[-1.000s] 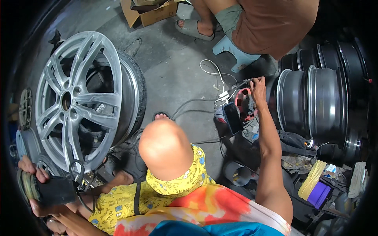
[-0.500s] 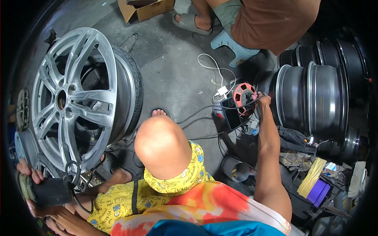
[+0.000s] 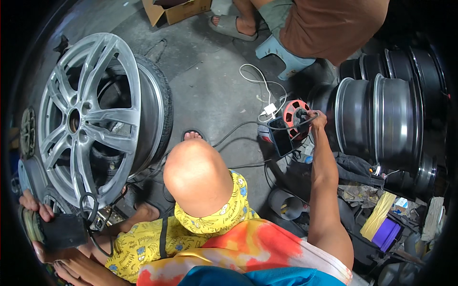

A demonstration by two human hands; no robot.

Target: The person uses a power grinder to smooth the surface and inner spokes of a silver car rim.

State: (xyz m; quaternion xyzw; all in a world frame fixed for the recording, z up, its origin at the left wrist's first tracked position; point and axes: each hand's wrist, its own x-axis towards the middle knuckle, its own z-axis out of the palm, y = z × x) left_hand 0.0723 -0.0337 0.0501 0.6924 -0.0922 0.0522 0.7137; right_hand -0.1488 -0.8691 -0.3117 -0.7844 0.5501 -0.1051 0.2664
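My right hand (image 3: pixel 316 119) reaches out to an orange cable reel (image 3: pixel 292 110) on the floor and grips a black plug with its cable at the reel's right side. My left hand (image 3: pixel 36 209), low at the left, holds a black power tool (image 3: pixel 59 231) with a round disc; its black cord loops beside it. My bent knee (image 3: pixel 195 176) fills the middle. A silver alloy wheel (image 3: pixel 86 119) in a tyre leans just above the left hand.
Dark steel rims (image 3: pixel 377 119) are stacked right of the reel. Another person in a brown shirt (image 3: pixel 329 28) sits on a blue stool (image 3: pixel 281 52) at the top. A white charger cable (image 3: pixel 260 83), a cardboard box (image 3: pixel 179 12) and clutter at the lower right lie around.
My right hand has shifted from the top of the reel to its right side, still on the black cable. The left hand keeps the tool in place.
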